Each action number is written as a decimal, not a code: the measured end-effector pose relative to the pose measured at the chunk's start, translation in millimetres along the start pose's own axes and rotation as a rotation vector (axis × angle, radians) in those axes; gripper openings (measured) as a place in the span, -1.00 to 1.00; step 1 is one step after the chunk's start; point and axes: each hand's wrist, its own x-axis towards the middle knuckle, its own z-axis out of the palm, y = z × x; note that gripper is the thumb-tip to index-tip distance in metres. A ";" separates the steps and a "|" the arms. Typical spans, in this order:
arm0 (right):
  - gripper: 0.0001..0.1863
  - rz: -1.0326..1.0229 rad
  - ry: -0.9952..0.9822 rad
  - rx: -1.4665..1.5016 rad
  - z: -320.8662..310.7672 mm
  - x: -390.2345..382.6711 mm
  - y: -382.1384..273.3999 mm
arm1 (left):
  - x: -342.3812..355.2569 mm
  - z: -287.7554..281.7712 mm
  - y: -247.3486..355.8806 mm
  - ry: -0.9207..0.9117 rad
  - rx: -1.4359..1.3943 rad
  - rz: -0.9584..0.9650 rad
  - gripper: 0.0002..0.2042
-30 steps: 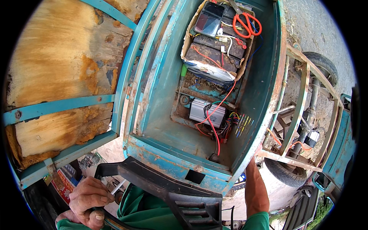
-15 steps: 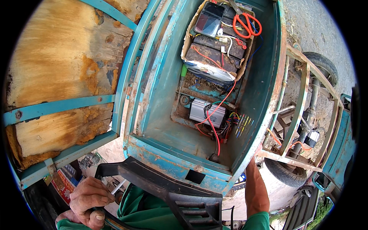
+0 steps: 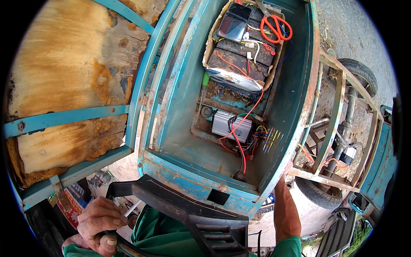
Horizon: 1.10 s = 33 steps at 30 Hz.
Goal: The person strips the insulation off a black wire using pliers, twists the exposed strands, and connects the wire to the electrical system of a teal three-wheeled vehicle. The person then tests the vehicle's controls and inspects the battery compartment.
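Note:
My left hand (image 3: 99,220) is closed around the left end of a black plastic frame (image 3: 171,201) with slots at its right. A thin white stick (image 3: 133,208) sticks out by its fingertips; its kind is unclear. My right forearm (image 3: 286,210) reaches up along the outside of a rusty turquoise metal box (image 3: 192,171), and the hand is mostly hidden behind the box's right corner. Inside the box lie a silver finned controller (image 3: 231,126) with bundled coloured wires (image 3: 259,135) and a red cable (image 3: 240,150).
Farther back in the box, dark batteries (image 3: 235,60) sit in a torn carton, with a phone (image 3: 234,21) and red-handled scissors (image 3: 276,29) on top. An opened wood-backed lid (image 3: 64,77) stands left. At right are a metal frame (image 3: 336,124) and wheels (image 3: 321,190).

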 end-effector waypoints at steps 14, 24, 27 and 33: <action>-0.58 0.026 0.078 -0.070 -18.4 1.5 -40.7 | -0.4 10.5 5.9 0.103 0.027 -0.050 -0.90; -0.57 0.044 0.057 -0.079 -21.3 4.1 -43.4 | 0.9 12.0 8.9 0.119 0.041 -0.079 -0.91; -0.57 0.048 0.054 -0.078 -21.9 3.4 -43.4 | 0.9 11.9 8.8 0.113 0.036 -0.085 -0.91; -0.56 0.063 0.038 -0.081 -23.7 3.9 -46.2 | 0.7 8.0 7.8 0.070 0.021 -0.083 -0.90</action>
